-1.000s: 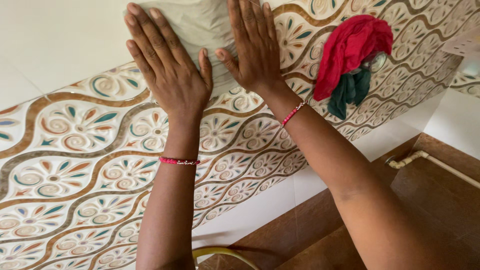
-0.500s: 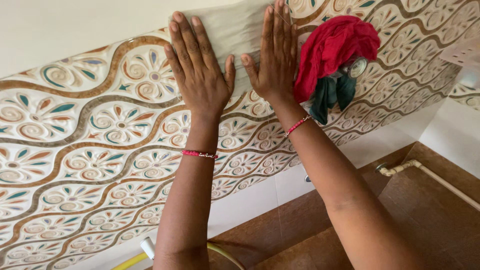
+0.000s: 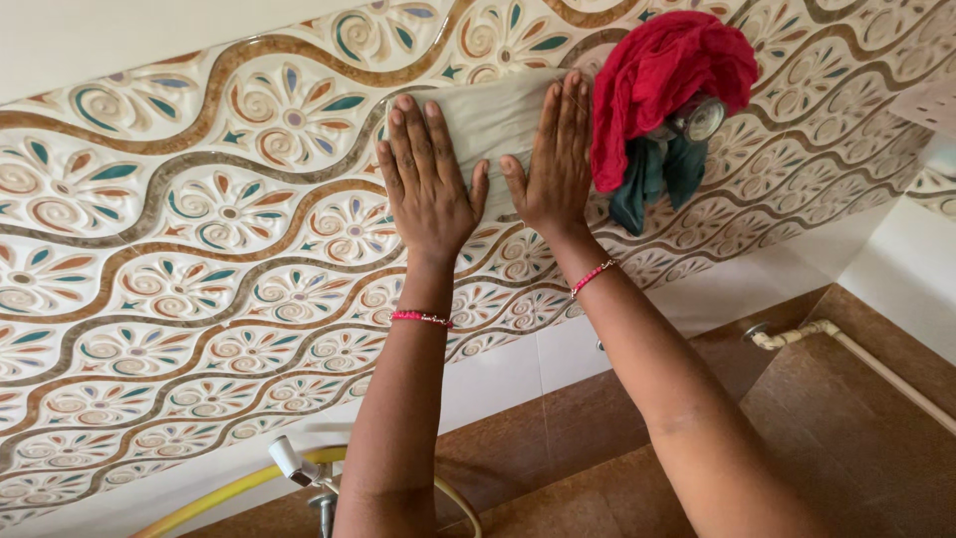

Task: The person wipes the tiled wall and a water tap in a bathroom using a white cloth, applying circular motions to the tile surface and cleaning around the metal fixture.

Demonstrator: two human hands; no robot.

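My left hand (image 3: 428, 184) and my right hand (image 3: 556, 159) lie flat, fingers together, pressing a pale grey-green cloth (image 3: 493, 120) against a patterned wall of floral tiles (image 3: 219, 214). Both palms cover the cloth's lower part; its upper edge shows between and above the fingers. Each wrist wears a pink beaded bracelet. A red cloth (image 3: 669, 85) and a dark green cloth (image 3: 657, 179) hang on a metal tap knob (image 3: 700, 118) just right of my right hand.
Plain white tiles run below the pattern, then brown tiles (image 3: 876, 418). A pale pipe (image 3: 856, 349) runs along the right. A yellow hose (image 3: 249, 483) and a white tap fitting (image 3: 289, 460) sit at the bottom left.
Both hands slid the pale cloth down the wall and toward the red cloth, from the white tiles onto the patterned band. The view shifted, showing the hose and tap fitting below.
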